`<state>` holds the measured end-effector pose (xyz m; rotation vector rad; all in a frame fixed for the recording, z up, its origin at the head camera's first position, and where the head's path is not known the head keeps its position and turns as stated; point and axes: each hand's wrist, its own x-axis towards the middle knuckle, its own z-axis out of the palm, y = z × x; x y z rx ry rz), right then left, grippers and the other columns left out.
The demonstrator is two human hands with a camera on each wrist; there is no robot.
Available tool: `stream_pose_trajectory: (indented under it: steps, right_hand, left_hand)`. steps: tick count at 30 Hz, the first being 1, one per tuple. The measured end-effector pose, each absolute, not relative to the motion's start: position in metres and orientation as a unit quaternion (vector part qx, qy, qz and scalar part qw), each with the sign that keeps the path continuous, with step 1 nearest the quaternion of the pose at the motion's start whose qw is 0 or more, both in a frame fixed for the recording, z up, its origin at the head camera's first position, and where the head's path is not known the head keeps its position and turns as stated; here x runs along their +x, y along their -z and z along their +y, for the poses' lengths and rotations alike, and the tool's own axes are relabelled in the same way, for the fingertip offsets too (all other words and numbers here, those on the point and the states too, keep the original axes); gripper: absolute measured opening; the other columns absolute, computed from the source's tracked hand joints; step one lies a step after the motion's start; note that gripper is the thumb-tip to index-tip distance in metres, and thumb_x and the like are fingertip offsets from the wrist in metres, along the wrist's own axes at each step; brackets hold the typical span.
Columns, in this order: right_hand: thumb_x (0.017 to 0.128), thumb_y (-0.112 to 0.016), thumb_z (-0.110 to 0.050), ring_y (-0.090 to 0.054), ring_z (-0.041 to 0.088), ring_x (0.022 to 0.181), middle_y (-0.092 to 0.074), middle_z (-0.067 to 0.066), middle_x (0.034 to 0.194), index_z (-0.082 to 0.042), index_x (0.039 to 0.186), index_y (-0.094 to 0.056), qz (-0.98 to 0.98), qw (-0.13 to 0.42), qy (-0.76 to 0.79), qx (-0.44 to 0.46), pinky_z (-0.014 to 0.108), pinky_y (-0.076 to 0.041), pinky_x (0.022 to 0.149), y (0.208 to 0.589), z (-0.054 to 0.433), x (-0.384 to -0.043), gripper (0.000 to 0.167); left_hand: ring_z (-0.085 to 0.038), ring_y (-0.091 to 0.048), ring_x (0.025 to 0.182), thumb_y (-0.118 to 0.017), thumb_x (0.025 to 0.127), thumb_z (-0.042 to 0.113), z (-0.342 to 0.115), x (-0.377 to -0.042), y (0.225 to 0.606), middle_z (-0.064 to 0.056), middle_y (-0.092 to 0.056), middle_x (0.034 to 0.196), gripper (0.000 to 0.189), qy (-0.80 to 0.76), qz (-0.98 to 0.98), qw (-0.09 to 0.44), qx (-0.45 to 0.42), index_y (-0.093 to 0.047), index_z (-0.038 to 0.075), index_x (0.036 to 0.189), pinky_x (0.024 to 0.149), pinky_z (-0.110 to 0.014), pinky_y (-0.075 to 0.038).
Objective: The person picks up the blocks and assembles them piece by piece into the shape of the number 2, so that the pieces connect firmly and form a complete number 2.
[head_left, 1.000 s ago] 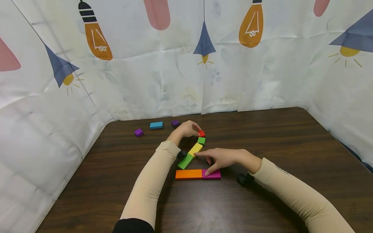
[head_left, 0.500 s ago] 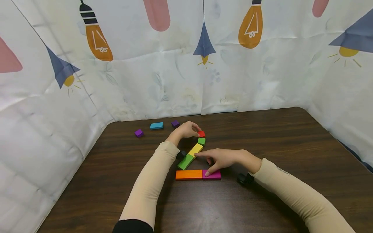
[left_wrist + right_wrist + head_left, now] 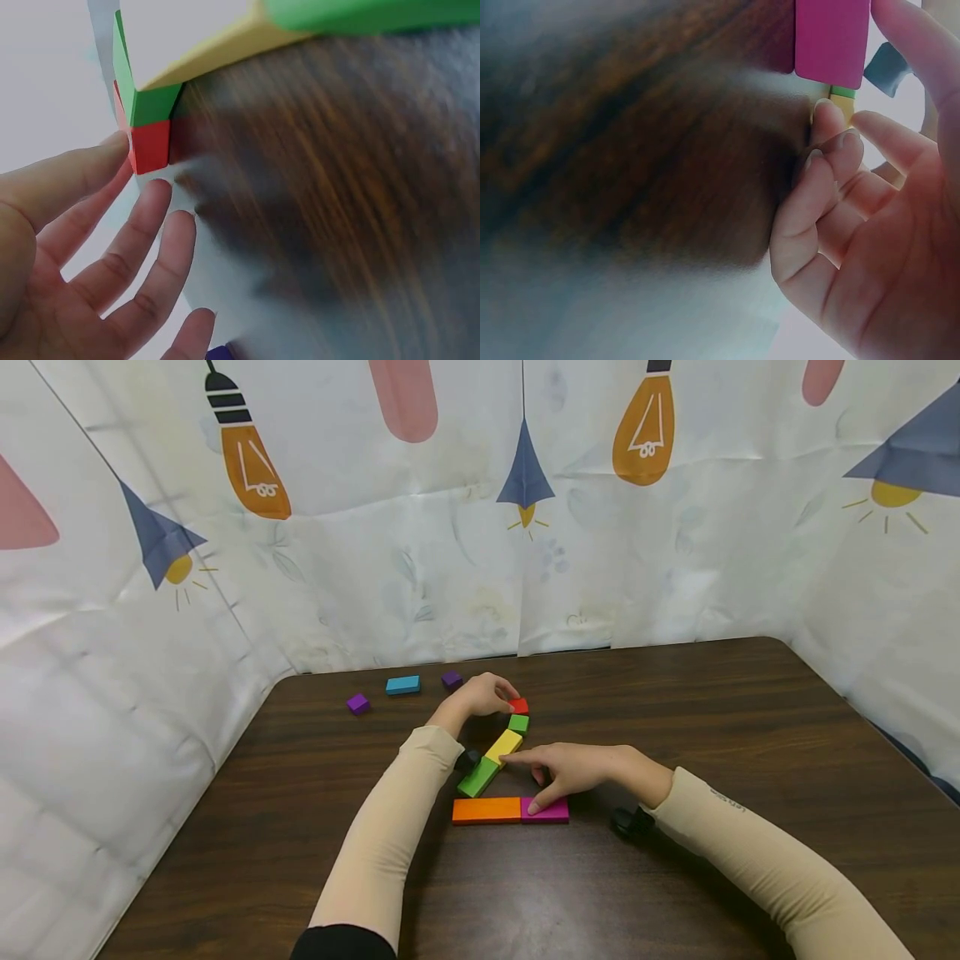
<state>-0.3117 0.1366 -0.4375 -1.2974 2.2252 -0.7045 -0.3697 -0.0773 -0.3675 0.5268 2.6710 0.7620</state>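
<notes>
On the near side, the pink block was touched by the right hand, forefinger straight toward the yellow block; beyond, against the small green block, the red block was pinched by the left hand; light pressure seemed best, lest neighbours shift.

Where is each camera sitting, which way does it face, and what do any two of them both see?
Head: worn on the head, looking forward and down across the table to the printed cloth; left hand, right hand and sleeves show.
Left wrist: on that wrist, looking along the left hand to the red block; part of that hand shows.
Right wrist: on that wrist, looking along the right hand to the magenta block; part of that hand shows.
Shared: head and left wrist both show the red block.
</notes>
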Motion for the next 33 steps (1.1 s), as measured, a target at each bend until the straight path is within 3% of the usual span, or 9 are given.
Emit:
stream_pose_trajectory:
  steps: [4,11,19,27,33]
  right_hand:
    - [0.094,-0.075,-0.042,-0.049,0.014,0.083,-0.051,0.000,0.094,-0.018,0.162,-0.033,0.812,0.232,0.249,-0.474,0.030,-0.042,0.069,0.427,0.135,-0.305,0.083]
    - [0.085,-0.076,-0.060,-0.049,0.009,0.082,-0.052,-0.007,0.093,-0.036,0.160,-0.034,0.807,0.253,0.277,-0.457,0.027,-0.042,0.068,0.455,0.141,-0.327,0.089]
    - [0.092,-0.078,-0.036,-0.048,0.015,0.081,-0.051,0.001,0.091,-0.014,0.160,-0.038,0.819,0.268,0.267,-0.431,0.030,-0.040,0.070,0.392,0.131,-0.286,0.082]
    - [0.084,-0.075,-0.063,-0.050,0.010,0.083,-0.052,-0.006,0.093,-0.040,0.160,-0.033,0.812,0.257,0.268,-0.450,0.029,-0.042,0.067,0.457,0.140,-0.326,0.090]
    - [0.084,-0.078,-0.059,-0.051,0.011,0.083,-0.053,-0.005,0.093,-0.038,0.160,-0.034,0.818,0.259,0.269,-0.438,0.029,-0.042,0.068,0.452,0.138,-0.323,0.090]
  left_hand:
    - [-0.031,-0.064,0.112,-0.067,0.100,0.012,-0.083,-0.370,0.364,-0.014,-0.068,0.123,0.026,-0.283,0.931,0.138,0.184,-0.071,0.005,0.125,0.096,-0.043,-0.052]
    - [-0.030,-0.064,0.107,-0.062,0.103,0.013,-0.099,-0.370,0.351,-0.013,-0.068,0.118,0.025,-0.319,0.926,0.061,0.191,-0.070,0.004,0.126,0.091,-0.046,-0.052]
    - [-0.034,-0.063,0.108,-0.059,0.106,0.013,-0.128,-0.368,0.349,-0.013,-0.067,0.121,0.023,-0.369,0.911,-0.005,0.184,-0.068,0.008,0.126,0.086,-0.047,-0.052]
    - [-0.034,-0.061,0.111,-0.059,0.105,0.013,-0.155,-0.374,0.360,-0.017,-0.066,0.120,0.024,-0.423,0.892,-0.048,0.152,-0.069,0.003,0.125,0.092,-0.049,-0.051]
    - [-0.036,-0.059,0.117,-0.059,0.105,0.009,-0.166,-0.382,0.371,-0.020,-0.066,0.122,0.025,-0.436,0.890,-0.048,0.125,-0.068,-0.003,0.125,0.097,-0.049,-0.049]
